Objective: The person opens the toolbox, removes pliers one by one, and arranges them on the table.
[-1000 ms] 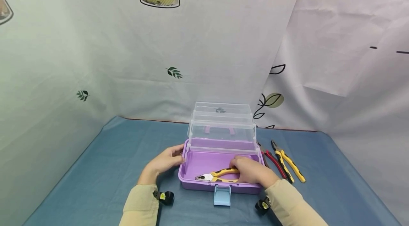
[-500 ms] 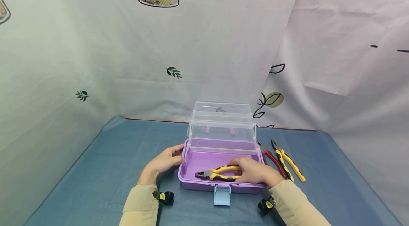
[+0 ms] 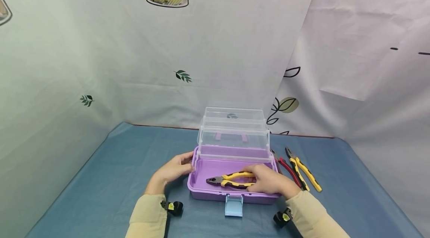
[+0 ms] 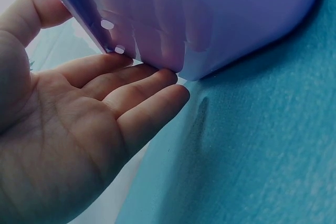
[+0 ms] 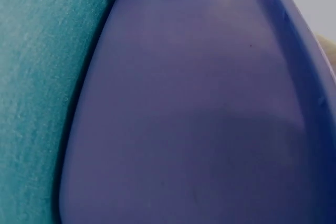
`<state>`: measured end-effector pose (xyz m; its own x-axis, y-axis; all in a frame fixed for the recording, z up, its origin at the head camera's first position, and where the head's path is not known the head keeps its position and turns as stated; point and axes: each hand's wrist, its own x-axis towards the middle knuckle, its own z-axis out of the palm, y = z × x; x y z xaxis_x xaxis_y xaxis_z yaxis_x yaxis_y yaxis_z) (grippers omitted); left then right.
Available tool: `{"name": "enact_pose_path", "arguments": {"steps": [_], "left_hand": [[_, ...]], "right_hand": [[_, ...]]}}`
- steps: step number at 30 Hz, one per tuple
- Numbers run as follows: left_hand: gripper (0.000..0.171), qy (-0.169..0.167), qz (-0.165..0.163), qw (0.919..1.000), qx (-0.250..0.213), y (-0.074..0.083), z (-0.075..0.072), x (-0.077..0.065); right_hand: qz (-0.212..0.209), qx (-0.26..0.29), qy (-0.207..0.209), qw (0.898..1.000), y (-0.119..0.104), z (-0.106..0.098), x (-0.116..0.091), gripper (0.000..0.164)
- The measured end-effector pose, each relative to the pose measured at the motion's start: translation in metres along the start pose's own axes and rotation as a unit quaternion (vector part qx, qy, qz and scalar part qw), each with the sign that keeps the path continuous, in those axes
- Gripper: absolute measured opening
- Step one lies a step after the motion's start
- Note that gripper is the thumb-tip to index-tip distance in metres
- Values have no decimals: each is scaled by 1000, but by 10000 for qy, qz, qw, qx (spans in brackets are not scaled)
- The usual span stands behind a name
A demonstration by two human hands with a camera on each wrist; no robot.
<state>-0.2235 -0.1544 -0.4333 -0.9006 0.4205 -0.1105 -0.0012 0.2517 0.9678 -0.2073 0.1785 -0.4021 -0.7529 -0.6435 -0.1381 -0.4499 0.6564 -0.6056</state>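
Observation:
A purple toolbox (image 3: pixel 208 172) stands with its clear lid (image 3: pixel 234 118) raised at the back. Inside, toward the front, lies a pair of combination pliers (image 3: pixel 239 185) with yellow-and-black handles, its dark jaws pointing left. My right hand (image 3: pixel 268 180) reaches over the box's right side and holds the pliers by the handle ends. Only the box's purple outer wall (image 5: pixel 189 98) fills most of the right wrist view. My left hand (image 4: pixel 79 114) is at the box's left side, its nearly straight fingers touching the outer wall and the thumb at the rim.
Red-handled pliers (image 3: pixel 289 172) and another yellow-and-black pair (image 3: pixel 302 170) lie right of the box on the blue cloth (image 3: pixel 141 152). A light blue latch (image 3: pixel 233 205) hangs open in front. A patterned white curtain (image 3: pixel 215 43) stands behind.
The pliers in my right hand have turned over and shifted slightly right and back, their jaws now showing dark instead of bright. My left hand and the box have stayed in place.

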Motion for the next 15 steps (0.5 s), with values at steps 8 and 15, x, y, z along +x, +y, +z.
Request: {"name": "enact_pose_path", "arguments": {"steps": [8,15], "left_hand": [[74,-1,7,10000,36,-1,0,0],[75,19,-14,10000,73,-1,0,1]], "right_hand": [[-12,-26,152,9999,0,0,-3,50],[35,-39,344,9994,0,0,-7,52]]}}
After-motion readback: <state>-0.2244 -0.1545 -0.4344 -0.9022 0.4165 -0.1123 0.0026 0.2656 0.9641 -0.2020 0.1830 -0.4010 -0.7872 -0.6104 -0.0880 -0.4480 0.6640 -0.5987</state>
